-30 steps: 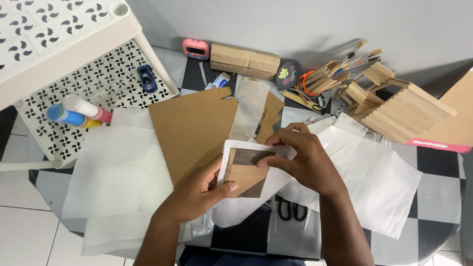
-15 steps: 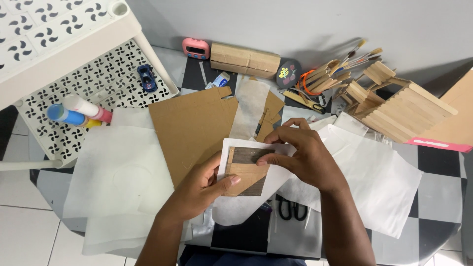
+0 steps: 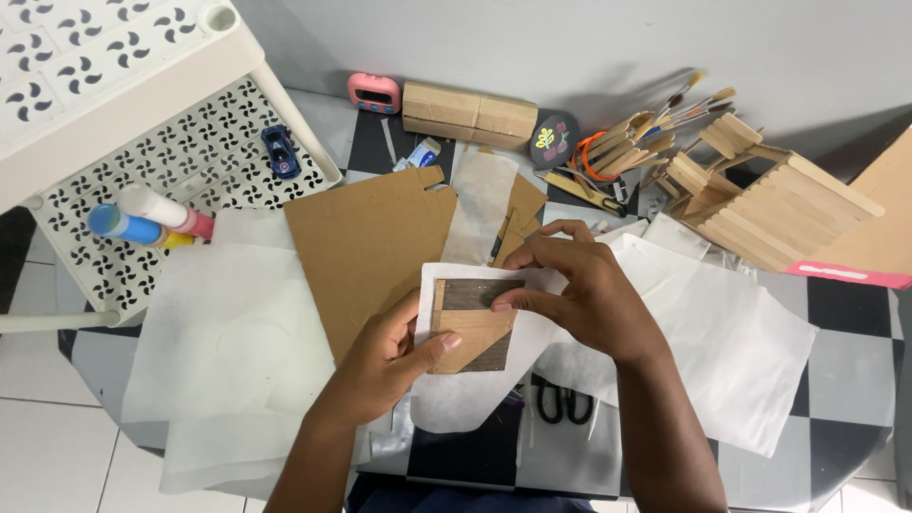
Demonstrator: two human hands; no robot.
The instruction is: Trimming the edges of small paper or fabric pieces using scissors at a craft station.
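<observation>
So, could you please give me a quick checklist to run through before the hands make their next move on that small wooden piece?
1. Left hand grips the wooden piece at its lower edge: ok.
2. Right hand pinches its upper right edge: ok.
3. White paper lies behind the piece: ok.
4. Piece's face visible between the fingers: ok.
5. Scissors within sight, partly under paper: ok.
6. Glue on the piece: cannot tell.
</observation>
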